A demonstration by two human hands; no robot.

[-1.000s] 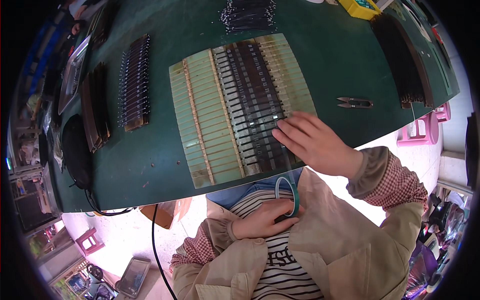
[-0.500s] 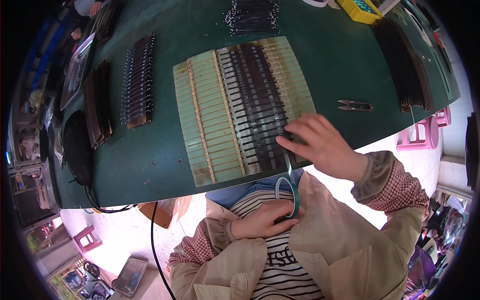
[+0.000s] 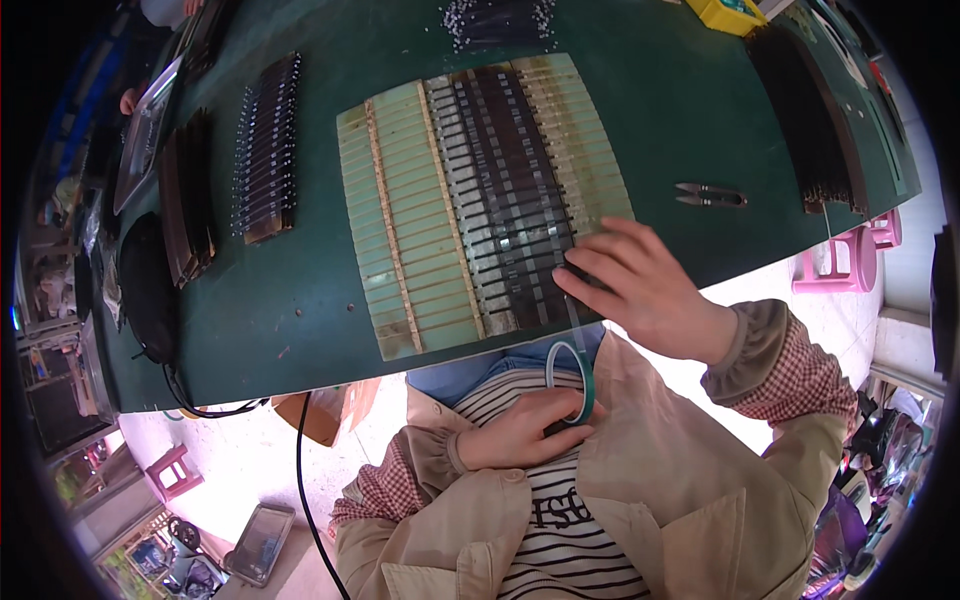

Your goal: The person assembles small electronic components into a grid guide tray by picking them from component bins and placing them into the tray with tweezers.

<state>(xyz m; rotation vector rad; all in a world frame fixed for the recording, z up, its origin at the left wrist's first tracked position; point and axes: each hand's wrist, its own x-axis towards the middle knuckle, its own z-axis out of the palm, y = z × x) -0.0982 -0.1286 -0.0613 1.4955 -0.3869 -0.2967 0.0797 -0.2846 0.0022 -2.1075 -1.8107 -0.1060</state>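
Observation:
My left hand (image 3: 525, 430) is closed around a roll of green tape (image 3: 586, 385) with a pale core, held in front of my body below the table edge. A thin strip of tape (image 3: 573, 314) runs from the roll up to the board's near edge. My right hand (image 3: 645, 290) lies at the near right part of the board, fingers apart, fingertips touching the dark strips and the thumb beside the tape. The board (image 3: 590, 105) is pale green and grooved. Across it lie rows of dark strips (image 3: 500, 150) with small light pieces along them.
Small thread snips (image 3: 710, 195) lie to the right on the green table (image 3: 660, 110). Bundles of dark strips stand left (image 3: 268, 150) and right (image 3: 800, 115). A black pouch-like object (image 3: 148, 285), a yellow bin (image 3: 728, 15) and a pile of dark leads (image 3: 498, 22) sit around.
The view has shifted slightly, so the board sits a little higher and further left. My right fingers are spread a bit more; my left hand still grips the roll.

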